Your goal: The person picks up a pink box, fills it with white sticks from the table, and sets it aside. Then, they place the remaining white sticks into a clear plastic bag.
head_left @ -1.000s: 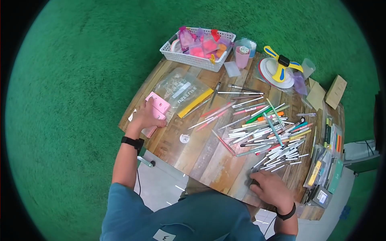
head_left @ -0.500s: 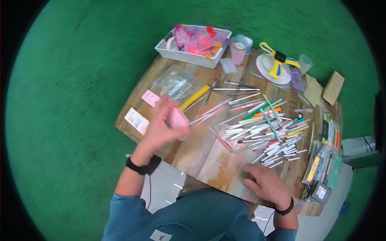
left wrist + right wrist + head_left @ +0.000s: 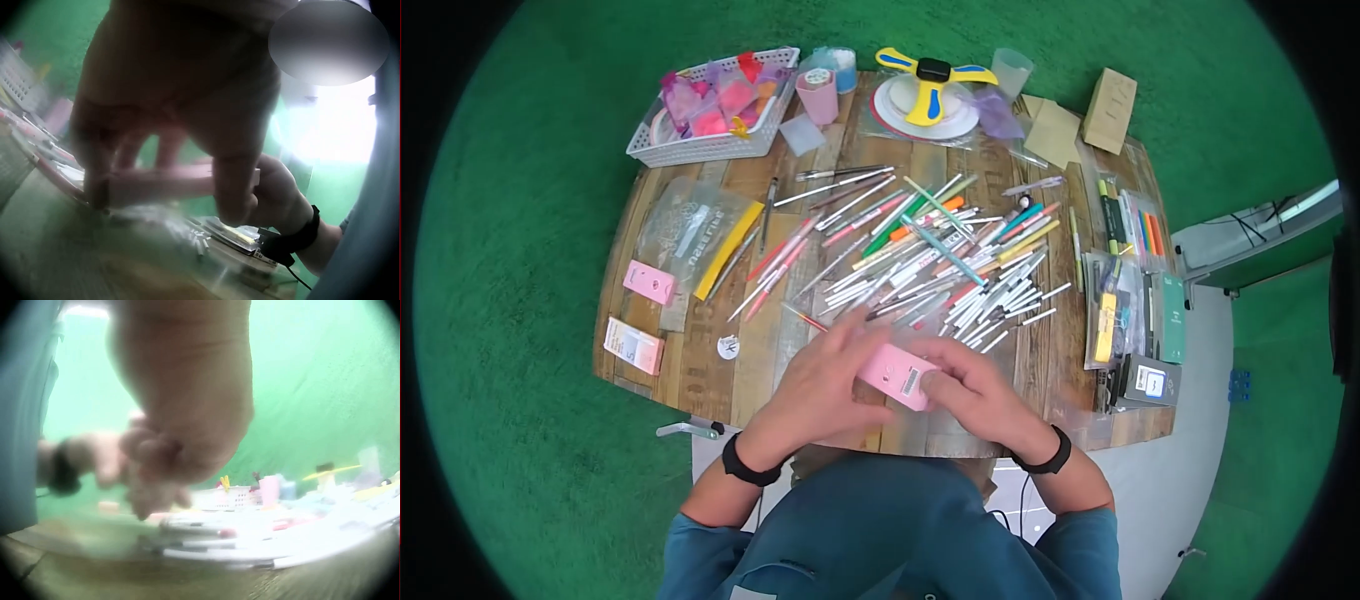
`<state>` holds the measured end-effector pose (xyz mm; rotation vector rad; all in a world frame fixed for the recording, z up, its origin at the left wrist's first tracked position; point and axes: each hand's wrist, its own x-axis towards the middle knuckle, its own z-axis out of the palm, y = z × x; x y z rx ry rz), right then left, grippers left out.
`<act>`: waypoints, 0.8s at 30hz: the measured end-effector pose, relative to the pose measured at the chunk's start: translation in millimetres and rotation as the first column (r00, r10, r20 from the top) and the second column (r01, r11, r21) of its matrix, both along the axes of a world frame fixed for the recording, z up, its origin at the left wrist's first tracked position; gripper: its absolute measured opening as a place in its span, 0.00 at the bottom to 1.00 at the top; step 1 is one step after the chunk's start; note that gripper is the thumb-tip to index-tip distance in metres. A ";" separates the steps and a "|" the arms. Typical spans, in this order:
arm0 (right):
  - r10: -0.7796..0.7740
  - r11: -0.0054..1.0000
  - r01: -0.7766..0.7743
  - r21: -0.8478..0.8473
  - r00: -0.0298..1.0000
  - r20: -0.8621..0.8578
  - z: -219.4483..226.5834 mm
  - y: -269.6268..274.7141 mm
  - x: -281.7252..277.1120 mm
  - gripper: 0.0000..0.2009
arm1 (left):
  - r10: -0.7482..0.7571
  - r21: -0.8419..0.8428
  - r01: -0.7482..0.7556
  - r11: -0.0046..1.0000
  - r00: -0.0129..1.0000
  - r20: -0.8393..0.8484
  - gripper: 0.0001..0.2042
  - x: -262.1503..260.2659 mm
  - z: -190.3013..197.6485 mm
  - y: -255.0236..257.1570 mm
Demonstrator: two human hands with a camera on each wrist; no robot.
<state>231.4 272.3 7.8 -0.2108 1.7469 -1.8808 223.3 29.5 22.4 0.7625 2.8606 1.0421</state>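
Note:
A small pink box [image 3: 893, 372] with a barcode is held up between both hands, close over the front of the table in the head view. My left hand [image 3: 815, 385] has its fingers along the far edge of the box and its thumb near the near edge; in the left wrist view the pink box [image 3: 165, 186] spans between fingers and thumb. My right hand [image 3: 982, 392] pinches the box's right end, thumb on top. In the right wrist view the box is hidden behind the blurred right hand [image 3: 181, 425].
Behind the hands spreads a pile of pens [image 3: 940, 250]. At left lie a pink packet [image 3: 650, 283], a pale box [image 3: 633, 346] and a clear zip bag [image 3: 690, 230]. A white basket [image 3: 700, 150] stands far left; stationery packs [image 3: 1135, 310] line the right edge.
My left hand has lifted the pink box from the table's left side and carried it right to the middle. My right hand has moved in and taken its right end. The head view has shifted.

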 end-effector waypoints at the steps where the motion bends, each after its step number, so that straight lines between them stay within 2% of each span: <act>1: -0.005 1.000 0.005 0.005 1.000 0.006 -0.3 3.5 0.4 0.22 | -0.024 0.008 0.023 1.000 0.988 0.154 0.36 -0.3 -2.1 -2.3; 2: -0.001 0.998 0.008 0.063 0.994 -0.109 -0.4 7.0 0.4 0.23 | -0.048 0.021 0.044 0.999 0.952 0.303 0.33 -0.6 -4.0 -2.5; 3: 0.010 0.992 0.017 0.122 0.975 -0.222 -0.1 10.2 -0.2 0.24 | -0.054 0.027 0.048 0.998 0.950 0.306 0.33 0.3 -4.3 -0.7; 5: 0.038 0.983 0.002 0.181 0.975 -0.218 12.9 11.4 -1.0 0.24 | -0.005 0.019 0.002 1.000 0.991 0.134 0.27 2.5 -2.7 4.1; 7: 0.069 0.970 -0.017 0.241 0.975 -0.210 16.6 11.6 -0.5 0.24 | 0.014 0.029 -0.018 0.999 0.990 0.144 0.27 1.6 -3.0 7.2; 9: 0.038 0.976 0.045 0.211 0.927 -0.374 11.8 11.4 -0.2 0.23 | 0.043 0.034 -0.049 0.998 0.987 0.154 0.26 2.1 -2.6 9.2; 13: 0.017 0.974 0.071 0.216 0.923 -0.383 7.5 10.7 1.4 0.22 | 0.041 0.044 -0.048 0.998 0.990 0.132 0.28 -0.4 -3.6 9.6; 15: -0.026 0.981 0.084 0.176 0.951 -0.307 11.6 10.3 3.9 0.21 | 0.029 0.047 -0.034 0.998 0.994 0.107 0.29 -1.0 -4.1 8.7; 18: -0.004 0.982 0.059 0.179 0.956 -0.292 9.5 19.9 7.1 0.20 | 0.005 0.064 -0.013 0.998 0.992 0.125 0.30 -2.0 -5.6 5.1; 19: -0.004 0.982 0.059 0.181 0.957 -0.291 9.7 20.6 8.0 0.20 | -0.014 0.130 -0.013 0.991 0.980 0.199 0.30 -2.8 -6.8 1.4; 20: -0.049 0.997 0.062 0.052 0.974 -0.219 9.9 20.9 8.5 0.19 | -0.036 0.194 -0.018 0.981 0.962 0.270 0.29 -3.1 -7.4 -0.7; 21: -0.085 0.994 0.074 -0.078 0.986 -0.142 10.2 21.1 8.6 0.17 | -0.036 0.196 -0.017 0.981 0.963 0.269 0.29 -2.7 -6.8 -0.6; 22: -0.084 0.994 0.074 -0.077 0.986 -0.144 11.1 21.2 9.5 0.17 | -0.064 0.245 -0.013 0.969 0.951 0.303 0.30 -1.7 -5.9 -0.4; 24: -0.050 0.983 0.014 -0.183 0.980 -0.193 14.6 21.0 12.2 0.16 | -0.091 0.295 -0.012 0.956 0.938 0.335 0.30 -0.4 -4.6 0.4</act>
